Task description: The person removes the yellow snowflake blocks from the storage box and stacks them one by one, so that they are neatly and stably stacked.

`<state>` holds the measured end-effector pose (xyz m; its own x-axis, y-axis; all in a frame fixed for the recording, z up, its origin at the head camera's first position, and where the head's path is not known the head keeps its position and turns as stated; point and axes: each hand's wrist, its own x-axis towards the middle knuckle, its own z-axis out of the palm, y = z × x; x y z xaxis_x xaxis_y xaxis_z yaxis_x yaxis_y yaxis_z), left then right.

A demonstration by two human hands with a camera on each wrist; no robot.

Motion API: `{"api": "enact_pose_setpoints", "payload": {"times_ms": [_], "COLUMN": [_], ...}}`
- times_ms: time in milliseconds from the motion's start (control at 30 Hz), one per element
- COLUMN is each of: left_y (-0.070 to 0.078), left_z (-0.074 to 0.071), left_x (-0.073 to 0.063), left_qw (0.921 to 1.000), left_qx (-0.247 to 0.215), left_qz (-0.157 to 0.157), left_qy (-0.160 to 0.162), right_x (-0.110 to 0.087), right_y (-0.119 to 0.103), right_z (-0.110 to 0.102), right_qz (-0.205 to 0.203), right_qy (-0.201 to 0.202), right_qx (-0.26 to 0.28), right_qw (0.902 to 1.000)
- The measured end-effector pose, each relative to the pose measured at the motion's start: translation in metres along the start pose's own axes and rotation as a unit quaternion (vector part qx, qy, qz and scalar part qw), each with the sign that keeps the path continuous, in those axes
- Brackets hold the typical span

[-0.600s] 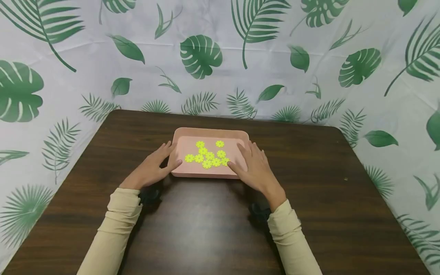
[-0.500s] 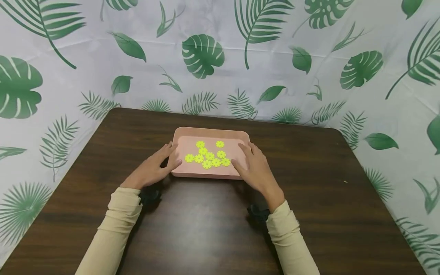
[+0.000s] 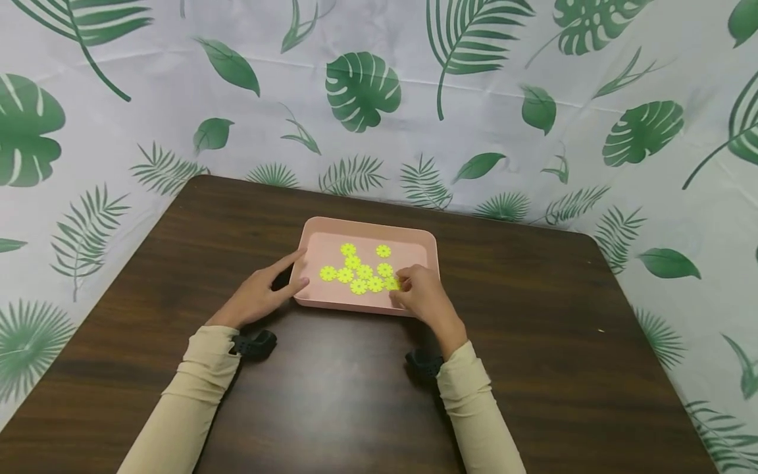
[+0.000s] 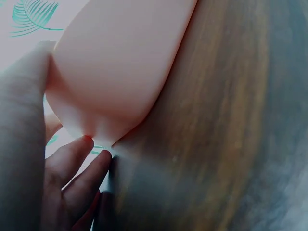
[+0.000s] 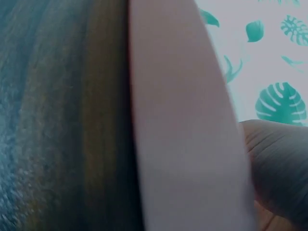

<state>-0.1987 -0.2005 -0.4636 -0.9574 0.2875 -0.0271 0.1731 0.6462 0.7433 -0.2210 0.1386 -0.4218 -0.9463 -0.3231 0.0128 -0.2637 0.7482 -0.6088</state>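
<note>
A shallow pink tray (image 3: 367, 304) lies on the dark table, with several yellow flower-shaped pieces (image 3: 358, 286) scattered on its floor. My left hand (image 3: 256, 297) holds the tray's left end, thumb over the rim and fingers against the outer wall, as the left wrist view shows. Over the tray's right side, my right hand (image 3: 425, 295) has curled fingers, with thumb and fingertips around the rightmost yellow piece (image 3: 391, 284). That piece is partly hidden by the hand, and I cannot tell whether it is pinched. In the right wrist view, the thumb (image 5: 279, 163) reaches over the tray wall (image 5: 187, 120).
The brown wood-grain table (image 3: 331, 395) extends around the tray. Behind it hangs a white cloth (image 3: 266, 112) printed with green leaves. A small pale speck (image 3: 601, 330) lies on the table at right. Black straps with cameras (image 3: 256, 345) sit on both wrists.
My right hand has shifted left and inward over the tray, and its spread fingers have curled toward the rightmost yellow piece. The left hand stays at the tray's left end. The head view has tilted slightly.
</note>
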Motion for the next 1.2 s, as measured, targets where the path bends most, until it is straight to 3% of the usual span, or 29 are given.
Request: {"api": "enact_pose_setpoints", "payload": {"times_ms": [433,867,1200], "left_y": [0.005,0.003,0.0], "left_z": [-0.009,0.001,0.009], "left_x": [-0.001,0.003,0.004], "left_qw": [0.9995,0.9995,0.9997], "left_qx": [0.02,0.02,0.011], "left_qz": [0.0,-0.012,-0.011], "left_qy": [0.023,0.023,0.021], "right_x": [0.008,0.007,0.009], "right_y": [-0.006,0.002,0.007], "right_z": [0.002,-0.002,0.004], "right_qz": [0.026,-0.012,-0.041], "right_qy": [0.018,-0.033,-0.025], "right_qx": [0.0,-0.011,-0.072], "right_qw": [0.9995,0.9993,0.9963]}}
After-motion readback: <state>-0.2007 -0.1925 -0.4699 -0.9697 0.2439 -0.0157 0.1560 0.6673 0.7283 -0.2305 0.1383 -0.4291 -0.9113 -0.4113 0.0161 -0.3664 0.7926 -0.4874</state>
